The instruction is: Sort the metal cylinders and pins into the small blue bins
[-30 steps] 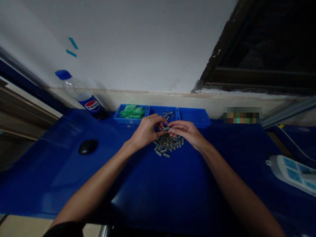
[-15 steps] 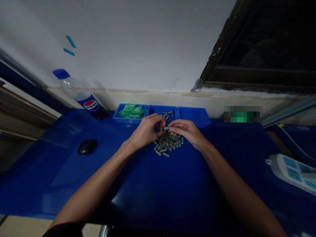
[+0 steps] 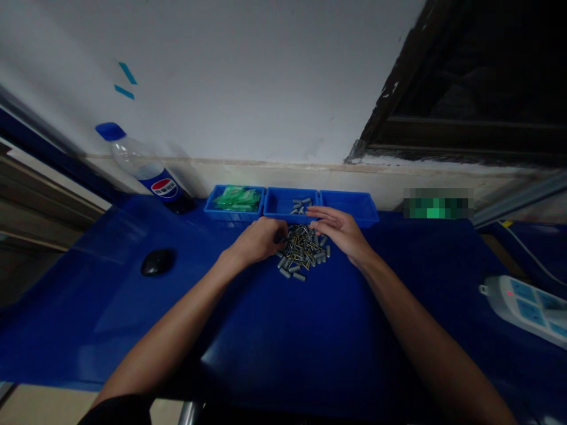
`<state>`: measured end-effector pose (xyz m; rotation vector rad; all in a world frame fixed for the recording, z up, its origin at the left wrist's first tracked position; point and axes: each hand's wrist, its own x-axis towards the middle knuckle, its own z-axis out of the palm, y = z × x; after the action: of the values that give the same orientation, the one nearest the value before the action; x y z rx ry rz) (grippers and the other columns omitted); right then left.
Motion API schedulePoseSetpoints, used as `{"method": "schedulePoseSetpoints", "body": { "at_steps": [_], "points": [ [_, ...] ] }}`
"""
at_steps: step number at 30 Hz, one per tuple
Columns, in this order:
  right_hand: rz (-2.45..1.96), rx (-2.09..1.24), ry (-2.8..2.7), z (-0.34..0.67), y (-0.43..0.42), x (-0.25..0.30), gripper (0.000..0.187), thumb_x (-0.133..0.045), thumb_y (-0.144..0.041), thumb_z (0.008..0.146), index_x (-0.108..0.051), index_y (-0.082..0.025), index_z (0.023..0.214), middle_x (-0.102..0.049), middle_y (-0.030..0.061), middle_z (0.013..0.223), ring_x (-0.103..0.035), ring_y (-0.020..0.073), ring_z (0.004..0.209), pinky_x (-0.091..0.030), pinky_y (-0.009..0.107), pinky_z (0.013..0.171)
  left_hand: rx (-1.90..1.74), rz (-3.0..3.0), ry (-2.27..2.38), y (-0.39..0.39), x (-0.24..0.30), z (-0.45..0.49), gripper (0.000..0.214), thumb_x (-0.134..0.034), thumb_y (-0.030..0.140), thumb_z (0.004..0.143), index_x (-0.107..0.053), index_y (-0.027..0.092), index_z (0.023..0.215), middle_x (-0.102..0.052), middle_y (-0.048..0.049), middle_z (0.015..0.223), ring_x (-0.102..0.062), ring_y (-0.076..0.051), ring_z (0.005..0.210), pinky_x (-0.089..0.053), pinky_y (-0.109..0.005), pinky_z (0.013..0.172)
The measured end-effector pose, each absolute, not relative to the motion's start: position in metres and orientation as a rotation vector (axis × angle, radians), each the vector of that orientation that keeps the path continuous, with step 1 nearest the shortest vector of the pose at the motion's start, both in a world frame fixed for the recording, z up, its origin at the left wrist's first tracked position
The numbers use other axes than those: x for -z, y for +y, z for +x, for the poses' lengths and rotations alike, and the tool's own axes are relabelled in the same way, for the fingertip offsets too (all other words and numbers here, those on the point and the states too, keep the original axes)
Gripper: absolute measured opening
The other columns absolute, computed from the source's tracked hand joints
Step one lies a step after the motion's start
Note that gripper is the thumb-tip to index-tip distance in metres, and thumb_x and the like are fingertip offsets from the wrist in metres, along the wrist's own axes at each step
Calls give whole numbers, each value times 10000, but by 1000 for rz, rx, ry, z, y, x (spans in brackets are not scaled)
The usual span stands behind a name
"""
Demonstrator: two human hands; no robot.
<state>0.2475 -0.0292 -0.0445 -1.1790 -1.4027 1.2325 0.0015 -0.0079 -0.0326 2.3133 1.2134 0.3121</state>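
A pile of thin metal screws or pins (image 3: 301, 245) with grey cylinders (image 3: 299, 276) around its edge lies on the blue table. My left hand (image 3: 266, 239) is at the pile's left side, fingers curled down; what they grip, if anything, is hidden. Above the pile's right side hovers my right hand (image 3: 341, 233), thumb and fingers apart, nothing visible between them. Its fingertips reach the front edge of the middle blue bin (image 3: 279, 203), which contains several grey cylinders (image 3: 300, 204).
Beside it are a left bin with green packets (image 3: 238, 199) and a right blue bin (image 3: 349, 208). A Pepsi bottle (image 3: 163, 188) stands by the wall. A black mouse (image 3: 157, 262) lies left on the table (image 3: 266, 342), a white power strip (image 3: 522, 304) right.
The hands have parted. My left hand dropped to the pile's left side; my right hand's fingers opened near the middle bin. The grey cylinder between them is no longer seen there.
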Motion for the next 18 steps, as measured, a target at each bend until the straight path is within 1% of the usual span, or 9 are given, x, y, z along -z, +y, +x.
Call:
{"method": "schedulePoseSetpoints", "body": {
  "at_steps": [3,6,14,18],
  "points": [
    [-1176,-1240,-1404,247,-29,45,375,-783,-299,826,-780,-260,1199,-792,103,1257,-762,277,1019,-600,471,872,-305,2303,1180,-7,34,0,86,-717,173,830,-722,176,915,-735,-32,806,-642,-146,666,-428,-244,594],
    [-1180,-1241,-1412,246,-30,44,333,-780,-295,825,-790,-262,1156,-797,101,1239,-764,280,1023,-600,463,861,-308,2284,1138,-5,35,-2,90,-704,163,822,-716,173,910,-730,-23,781,-638,-134,650,-426,-228,582],
    [-1173,-1251,-1406,246,-32,43,285,-798,-318,817,-797,-268,1098,-802,88,1214,-762,270,1009,-602,452,862,-313,2235,1127,-7,40,-1,265,-692,109,769,-692,182,1024,-731,-7,790,-666,-147,673,-453,-227,592],
    [-1176,-1266,-1427,245,-33,42,278,-789,-308,826,-795,-270,1102,-800,88,1217,-764,267,1000,-604,460,878,-334,2255,1134,-8,41,-2,264,-680,116,763,-695,187,1017,-718,0,752,-652,-137,632,-427,-221,560]
  ]
}}
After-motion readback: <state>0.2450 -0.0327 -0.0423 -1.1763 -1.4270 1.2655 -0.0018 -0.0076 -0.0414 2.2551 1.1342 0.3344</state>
